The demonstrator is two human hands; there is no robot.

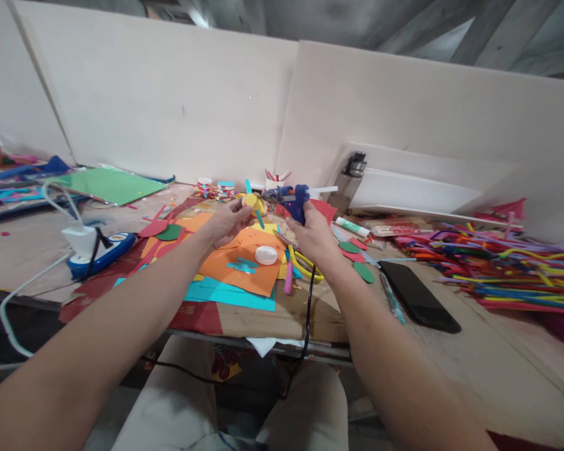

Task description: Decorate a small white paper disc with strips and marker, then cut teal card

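My left hand (pixel 229 222) pinches a small yellow paper piece (pixel 254 202) with blue strips sticking out above and below it. In my right hand (pixel 313 232) is a blue hot glue gun (pixel 296 203), a white glue stick (pixel 323 189) poking from its back. The gun's nozzle points left, right by the yellow piece; whether they touch I cannot tell. Its black cord (pixel 309 313) drops over the table edge. Beneath my hands lie orange paper (pixel 249 275), blue sheets (pixel 230 294), a white oval (pixel 266 255) and yellow-handled scissors (pixel 305 266), partly hidden by my right hand.
On the right are a black phone (pixel 418 297), a pile of pipe cleaners (pixel 512 263), a glue tube (pixel 352 227) and a dark bottle (pixel 350 185). A blue power strip (pixel 103 254) with a white plug and green sheets (pixel 113 185) lie left. White boards (pixel 169 94) stand behind.
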